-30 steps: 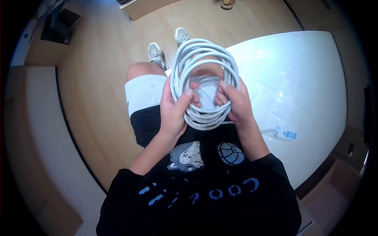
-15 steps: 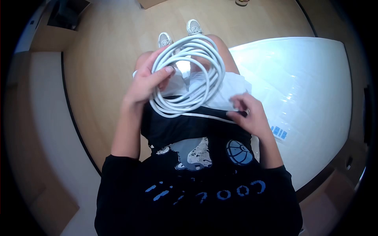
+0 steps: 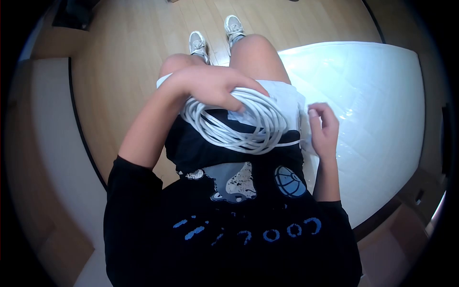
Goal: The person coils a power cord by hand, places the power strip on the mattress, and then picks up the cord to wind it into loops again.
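Observation:
A coil of white cable hangs over my lap, its loops bunched together. My left hand is closed over the coil's upper part from above, with the thumb reaching inside the loops. A loose tail of the cable runs off the coil's lower right side toward my right hand. That hand is to the right of the coil, over the white mattress edge, its fingers curled and the thumb tip close to the index finger. What the fingertips hold, if anything, is lost against the white background.
A white plastic-covered mattress lies on my right. Beyond my knees and shoes stretches a wooden floor. A pale, dark-edged panel stands along the left, near a box-like thing at the upper left.
My left hand has turned over the top of the coil, which has dropped lower and tilted. My right hand has moved right and slightly up, away from the coil.

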Demonstrator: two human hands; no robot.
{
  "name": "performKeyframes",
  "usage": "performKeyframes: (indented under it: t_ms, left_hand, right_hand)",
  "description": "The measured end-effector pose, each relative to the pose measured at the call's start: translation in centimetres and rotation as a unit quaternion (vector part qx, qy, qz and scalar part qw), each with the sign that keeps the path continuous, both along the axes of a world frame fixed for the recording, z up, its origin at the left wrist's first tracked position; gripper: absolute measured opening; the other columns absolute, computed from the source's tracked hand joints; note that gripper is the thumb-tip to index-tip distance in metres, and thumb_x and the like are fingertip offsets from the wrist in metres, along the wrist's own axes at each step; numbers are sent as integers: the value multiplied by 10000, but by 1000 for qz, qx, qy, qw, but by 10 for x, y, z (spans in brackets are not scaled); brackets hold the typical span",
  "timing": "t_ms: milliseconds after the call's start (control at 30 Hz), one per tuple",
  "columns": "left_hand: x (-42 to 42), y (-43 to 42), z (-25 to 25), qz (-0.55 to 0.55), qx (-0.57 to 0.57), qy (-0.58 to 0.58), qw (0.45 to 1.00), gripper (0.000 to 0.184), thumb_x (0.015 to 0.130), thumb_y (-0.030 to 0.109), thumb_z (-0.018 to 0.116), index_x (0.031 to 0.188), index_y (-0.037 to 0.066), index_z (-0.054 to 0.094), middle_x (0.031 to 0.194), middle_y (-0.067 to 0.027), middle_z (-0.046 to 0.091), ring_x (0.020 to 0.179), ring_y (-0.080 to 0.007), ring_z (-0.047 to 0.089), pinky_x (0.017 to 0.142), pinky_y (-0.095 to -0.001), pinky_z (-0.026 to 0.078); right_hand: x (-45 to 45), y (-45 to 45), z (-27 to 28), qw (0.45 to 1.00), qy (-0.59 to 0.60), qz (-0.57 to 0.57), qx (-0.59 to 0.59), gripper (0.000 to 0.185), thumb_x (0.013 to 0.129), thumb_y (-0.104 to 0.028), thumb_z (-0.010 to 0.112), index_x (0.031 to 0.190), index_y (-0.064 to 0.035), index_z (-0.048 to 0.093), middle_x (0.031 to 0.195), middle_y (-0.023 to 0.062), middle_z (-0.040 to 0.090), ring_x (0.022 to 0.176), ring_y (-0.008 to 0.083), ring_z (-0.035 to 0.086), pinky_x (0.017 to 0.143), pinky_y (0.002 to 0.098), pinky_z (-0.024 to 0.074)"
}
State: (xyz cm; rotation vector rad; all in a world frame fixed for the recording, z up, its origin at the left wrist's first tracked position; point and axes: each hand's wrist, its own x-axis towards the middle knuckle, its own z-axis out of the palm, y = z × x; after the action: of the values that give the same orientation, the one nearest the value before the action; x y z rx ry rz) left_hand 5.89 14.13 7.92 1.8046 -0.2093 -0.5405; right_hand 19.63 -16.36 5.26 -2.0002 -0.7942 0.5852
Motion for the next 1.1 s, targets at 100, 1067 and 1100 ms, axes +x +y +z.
performKeyframes:
  t_ms: [100, 1067, 1100]
  left_hand:
    - [13, -11, 4, -60, 36, 16, 997, 623, 776, 215, 693, 1367, 79, 549, 1199, -227, 651, 1096, -327, 629, 956, -375, 475]
    - [-79, -94, -23, 504, -497, -73, 703, 953, 751, -36, 751, 1509, 35, 180, 1304, -141, 493, 1207, -216, 541, 997, -357, 479]
    - [-75, -95, -25, 472, -524, -35, 708, 998, 743, -37, 757, 1520, 18, 133, 1318, -152, 471, 1200, -232, 549, 1006, -367, 474]
  right_hand:
    - [1, 37, 21, 986, 110, 57, 112, 467, 804, -205, 702, 1192, 31, 591, 1130, 140, 664, 1039, 201, 622, 913, 330, 464]
    - [-44, 58, 39, 942, 319, 13, 105, 387, 768, -19, 613, 1147, 51, 584, 835, 53, 616, 771, 112, 576, 726, 259, 486]
    - [-39, 57, 41, 931, 343, -2, 126, 409, 775, -10, 599, 1171, 76, 551, 785, 47, 587, 700, 101, 558, 692, 247, 485]
